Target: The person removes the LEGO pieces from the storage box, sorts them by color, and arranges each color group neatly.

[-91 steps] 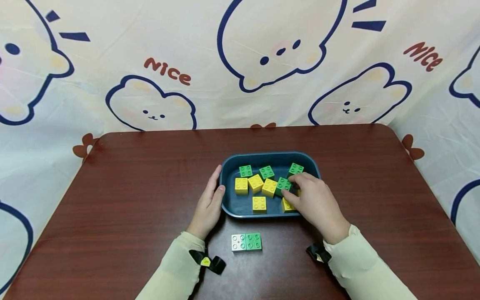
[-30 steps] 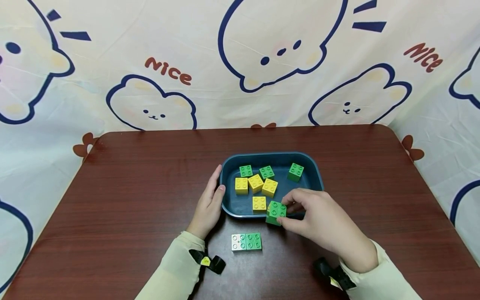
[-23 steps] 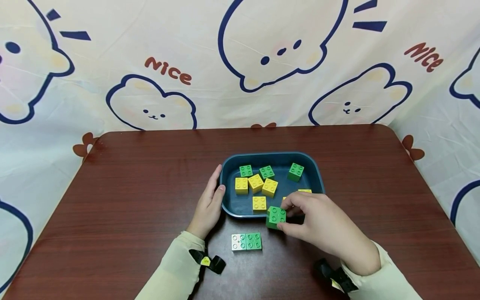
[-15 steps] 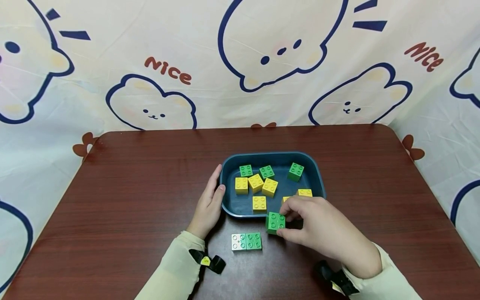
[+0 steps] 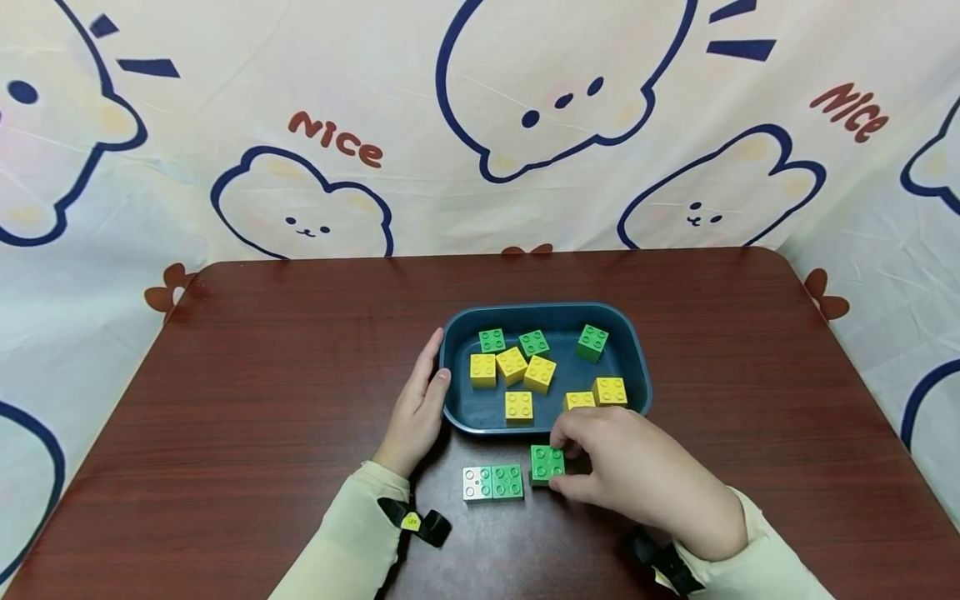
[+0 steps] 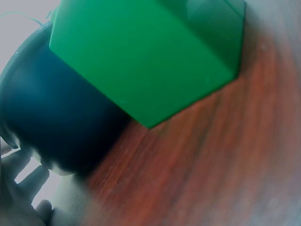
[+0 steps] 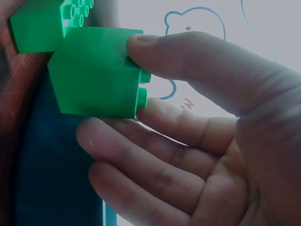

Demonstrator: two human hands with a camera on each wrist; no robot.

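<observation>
Your right grip (image 5: 641,479) pinches a green block (image 5: 547,465) just beside two abutting blocks (image 5: 492,483) on the surface (image 5: 300,375), near a blue tray (image 5: 555,317) of yellow and green blocks (image 5: 518,408), its left end touched by your left grip (image 5: 415,408), fingers extended.

A square green block (image 5: 547,464), its four studs facing up, sits at lower centre of the head view, just below a rounded blue tray (image 5: 576,373).
</observation>
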